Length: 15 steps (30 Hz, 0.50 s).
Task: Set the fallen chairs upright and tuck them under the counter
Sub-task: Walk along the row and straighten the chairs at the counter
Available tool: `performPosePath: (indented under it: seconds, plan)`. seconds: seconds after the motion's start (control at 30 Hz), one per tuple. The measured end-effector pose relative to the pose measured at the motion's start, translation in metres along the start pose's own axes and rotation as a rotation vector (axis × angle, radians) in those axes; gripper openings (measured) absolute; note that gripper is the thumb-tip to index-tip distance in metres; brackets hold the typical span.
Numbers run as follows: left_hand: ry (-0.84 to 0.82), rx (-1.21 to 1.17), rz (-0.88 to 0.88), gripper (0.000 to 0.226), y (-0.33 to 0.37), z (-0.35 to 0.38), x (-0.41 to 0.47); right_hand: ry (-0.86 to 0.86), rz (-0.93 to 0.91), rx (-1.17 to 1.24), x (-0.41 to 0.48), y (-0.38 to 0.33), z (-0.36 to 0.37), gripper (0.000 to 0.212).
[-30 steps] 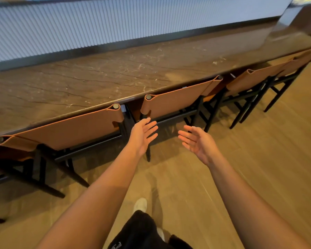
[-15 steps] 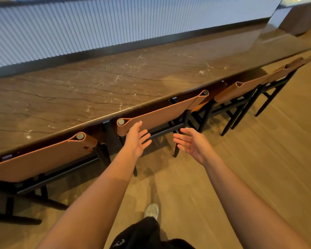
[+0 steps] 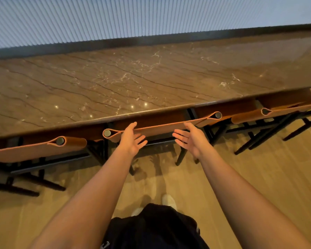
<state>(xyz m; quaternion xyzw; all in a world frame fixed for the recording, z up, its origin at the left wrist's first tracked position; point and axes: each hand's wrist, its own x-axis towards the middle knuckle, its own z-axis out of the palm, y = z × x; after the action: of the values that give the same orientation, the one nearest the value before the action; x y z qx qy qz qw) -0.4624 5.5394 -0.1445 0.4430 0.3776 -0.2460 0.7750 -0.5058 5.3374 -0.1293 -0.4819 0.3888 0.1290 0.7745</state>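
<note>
Head view, looking down on a long counter [image 3: 133, 81] of polished brown stone with dark veins and pale flecks, its front edge thin and rounded. Behind it rises a wall [image 3: 151, 17] of fine vertical ribs.

Three chairs stand upright in a row with their seats pushed beneath the counter edge. Each has a slim black frame and a tan leather sling back, looped at both ends around round black posts.
- The middle chair [image 3: 160, 127] stands directly ahead.
- The left chair [image 3: 34, 150] is just beside it.
- The right chair [image 3: 250, 117] is on the other side.

The left hand [image 3: 131, 139] and right hand [image 3: 188, 137] reach forward at the middle chair's back. Both palms face inward, the fingers are straight and spread, and they clasp nothing. The left thumb overlaps the leather's top edge; whether it touches cannot be told.

The floor [image 3: 258, 177] is of pale wood-grain planks. Dark shorts [image 3: 151, 229] and a white shoe [image 3: 169, 201] show at the bottom.
</note>
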Motion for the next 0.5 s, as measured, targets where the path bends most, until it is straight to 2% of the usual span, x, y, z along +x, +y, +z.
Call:
performPosePath:
  seconds: [0.07, 0.2, 0.33, 0.43, 0.5]
  plan:
    - [0.041, -0.029, 0.014, 0.046, -0.002, 0.007, 0.007, -0.001, 0.045, -0.015, 0.019, -0.012, -0.005, 0.039]
    - [0.122, -0.105, 0.034, 0.041, -0.006, 0.011, 0.019, 0.016, 0.127, -0.022, 0.049, -0.029, -0.011, 0.012]
    - [0.159, -0.196, 0.041, 0.029, -0.004, 0.01, 0.03, 0.072, 0.212, 0.099, 0.07, -0.041, -0.015, 0.026]
    - [0.172, -0.253, 0.045, 0.031, -0.006, 0.013, 0.037, 0.107, 0.209, 0.188, 0.078, -0.046, -0.018, 0.021]
    - [0.171, -0.301, 0.056, 0.035, -0.007, 0.016, 0.04, 0.099, 0.188, 0.254, 0.08, -0.045, -0.021, 0.027]
